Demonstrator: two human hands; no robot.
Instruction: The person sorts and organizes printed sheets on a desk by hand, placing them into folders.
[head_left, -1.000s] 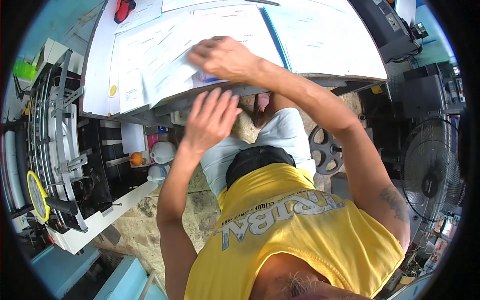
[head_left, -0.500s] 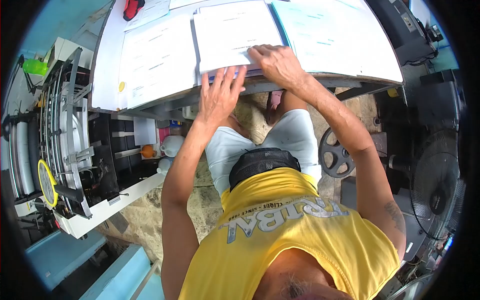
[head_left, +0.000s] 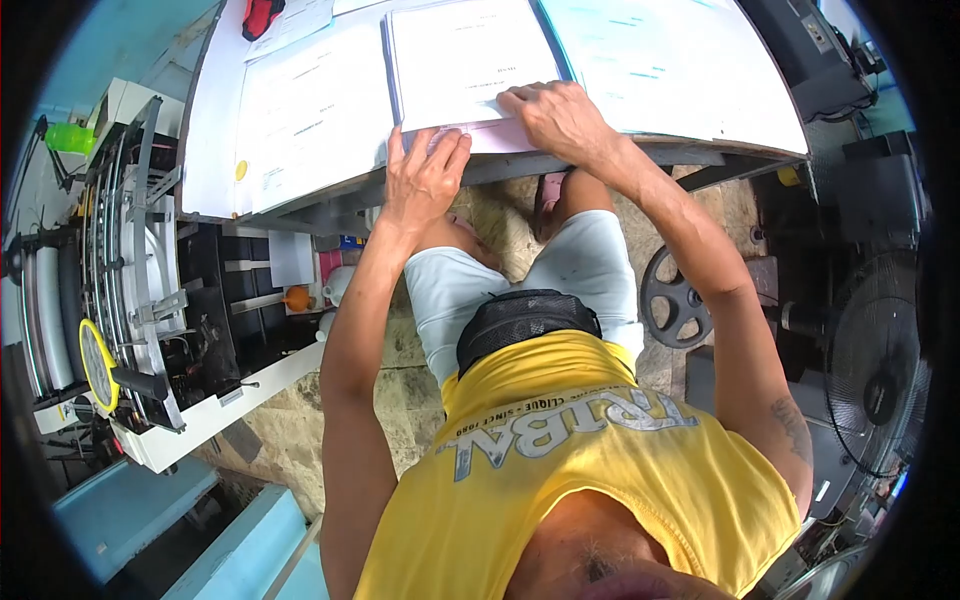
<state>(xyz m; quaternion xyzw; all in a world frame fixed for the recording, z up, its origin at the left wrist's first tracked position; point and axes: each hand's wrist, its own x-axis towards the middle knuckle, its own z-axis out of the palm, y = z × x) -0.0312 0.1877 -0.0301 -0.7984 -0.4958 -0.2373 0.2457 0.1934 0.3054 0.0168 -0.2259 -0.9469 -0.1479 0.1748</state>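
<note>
A stack of white printed sheets (head_left: 460, 60) lies at the middle of the white table, with a pink sheet (head_left: 500, 137) showing under its near edge. My left hand (head_left: 425, 178) touches the stack's near left corner, fingers spread a little. At the near right part of the top sheet rests my right hand (head_left: 560, 118), its fingers curled in against the paper; whether they pinch the sheet is hidden. White printed sheets (head_left: 310, 120) lie left of the stack, and more papers with a teal edge (head_left: 650, 70) lie right of it.
The table's near edge (head_left: 350, 190) runs in front of my legs. A red and black object (head_left: 262, 18) sits at the far left of the table, and a small yellow disc (head_left: 241, 170) near its left edge. A fan (head_left: 875, 370) stands at right, metal-railed equipment (head_left: 130, 260) at left.
My left hand has moved slightly left and its fingers have bent onto the paper's corner. The pink sheet now shows below the stack. My right hand has shifted slightly up and right.
</note>
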